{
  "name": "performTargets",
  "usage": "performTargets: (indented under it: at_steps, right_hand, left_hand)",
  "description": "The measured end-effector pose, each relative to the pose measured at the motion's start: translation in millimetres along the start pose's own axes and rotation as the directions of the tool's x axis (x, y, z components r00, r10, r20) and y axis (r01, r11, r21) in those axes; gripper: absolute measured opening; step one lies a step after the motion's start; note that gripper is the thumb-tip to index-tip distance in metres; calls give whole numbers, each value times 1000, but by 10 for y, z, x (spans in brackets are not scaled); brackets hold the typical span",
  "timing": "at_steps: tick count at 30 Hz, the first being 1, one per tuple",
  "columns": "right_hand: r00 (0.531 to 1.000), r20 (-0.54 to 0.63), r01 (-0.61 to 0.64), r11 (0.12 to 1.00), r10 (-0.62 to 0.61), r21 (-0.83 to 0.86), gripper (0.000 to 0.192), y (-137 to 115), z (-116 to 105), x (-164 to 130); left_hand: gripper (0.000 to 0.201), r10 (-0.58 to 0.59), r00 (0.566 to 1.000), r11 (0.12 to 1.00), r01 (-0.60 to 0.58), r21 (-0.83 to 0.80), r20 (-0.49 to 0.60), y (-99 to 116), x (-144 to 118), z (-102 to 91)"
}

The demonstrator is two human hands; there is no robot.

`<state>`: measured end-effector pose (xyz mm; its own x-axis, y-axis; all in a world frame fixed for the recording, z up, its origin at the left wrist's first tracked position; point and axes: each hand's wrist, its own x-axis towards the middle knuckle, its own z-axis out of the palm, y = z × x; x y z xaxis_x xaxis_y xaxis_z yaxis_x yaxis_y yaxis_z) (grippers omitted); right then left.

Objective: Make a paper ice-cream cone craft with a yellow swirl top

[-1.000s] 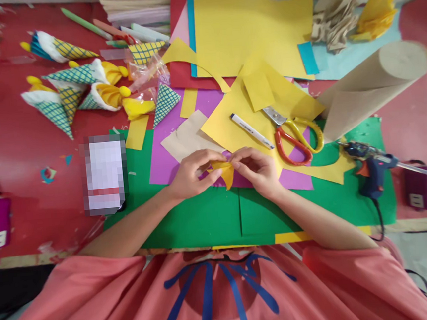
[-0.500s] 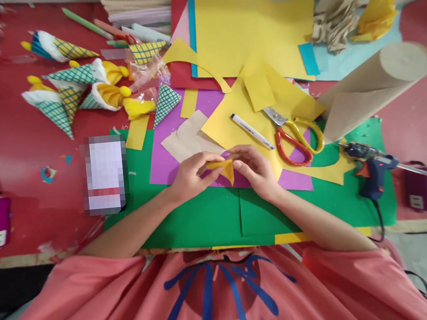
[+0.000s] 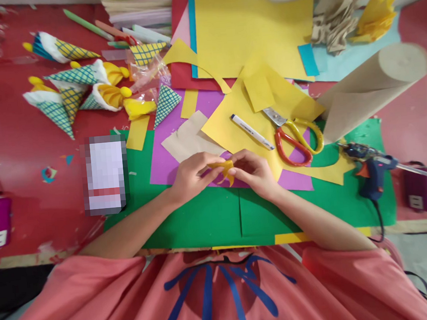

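Pinching yellow paper piece (image 3: 225, 169) tighter than a second ago | left hand (image 3: 191, 177) and right hand (image 3: 255, 171) both grasp it | folds now bunched, smaller | pleating looks well underway

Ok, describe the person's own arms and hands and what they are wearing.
Both forearms are bare, with no sleeves reaching them. The left hand and right hand wear no gloves, and no rings or watch can be made out. The top is salmon pink with dark blue lines printed on the chest.

Nothing is showing readable text. The pen (image 3: 252, 131) is bearing print too small to read. The phone (image 3: 104, 174) is blurred out.
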<state>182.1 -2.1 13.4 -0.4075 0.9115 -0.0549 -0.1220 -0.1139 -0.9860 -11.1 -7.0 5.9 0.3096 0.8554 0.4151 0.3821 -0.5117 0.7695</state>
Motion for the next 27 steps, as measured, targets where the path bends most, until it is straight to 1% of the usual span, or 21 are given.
performTargets:
  at_steps: [3, 6, 8, 10, 13, 15, 19, 21, 23, 27]
  right_hand:
    - [1000, 7, 10, 1000, -10, -17, 27, -25, -11, 0]
    - [1000, 5, -12, 1000, 12, -5, 29, -23, -13, -2]
    - [1000, 2, -23, 1000, 23, 8, 29, -8, -8, -2]
    - [999, 4, -34, 999, 34, 11, 29, 3, -2, 0]
    - [997, 15, -76, 997, 76, 21, 31, -1, 7, 2]
    - [995, 7, -103, 994, 103, 34, 32, -10, 10, 3]
    - [994, -23, -108, 993, 109, 48, 31, -6, 13, 8]
    - [995, -28, -99, 994, 100, 55, 29, 2, 15, 14]
    - [996, -29, -86, 994, 88, 65, 29, 6, 18, 19]
    - [997, -18, -68, 993, 70, 92, 27, -3, 11, 15]
  left_hand:
    - [15, -36, 998, 999, 35, -6, -42, 20, 8, -10]
    - [17, -88, 996, 996, 88, 21, -30, 29, 11, -16]
    - [17, -90, 996, 996, 91, 19, -23, 21, 6, -9]
    - [14, -45, 999, 999, 45, -5, -11, 6, -2, 3]
    - [13, 61, 998, 998, -60, -26, 10, -7, -8, 16]
    - [13, 78, 997, 997, -78, -18, 21, 1, -5, 12]
    - [19, 17, 996, 1000, -15, -26, 82, 39, 3, -11]
    - [23, -13, 996, 1000, 16, -24, 90, 46, 4, -11]
    - [24, -59, 996, 997, 62, -41, 74, 36, 2, 0]
    - [25, -146, 989, 977, 150, -152, 38, -5, -7, 24]
